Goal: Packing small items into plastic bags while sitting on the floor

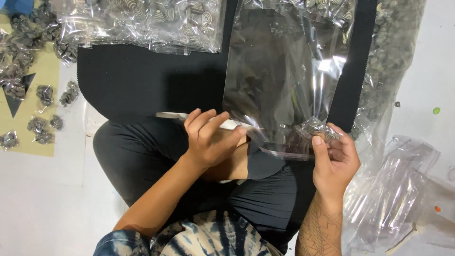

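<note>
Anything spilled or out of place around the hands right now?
Nothing spilled. Small filled packets lie scattered loose at far left, and empty clear bags sit crumpled at right. The right hand holds a small packet.

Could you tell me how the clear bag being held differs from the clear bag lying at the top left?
The held bag looks nearly empty, with only a small cluster of pieces at its lower corner; the top-left bag is filled with striped cone-shaped pieces. The held bag is stretched between the left hand and right hand; the top-left bag lies untouched on the black cloth. Both are transparent, glossy plastic.
</note>
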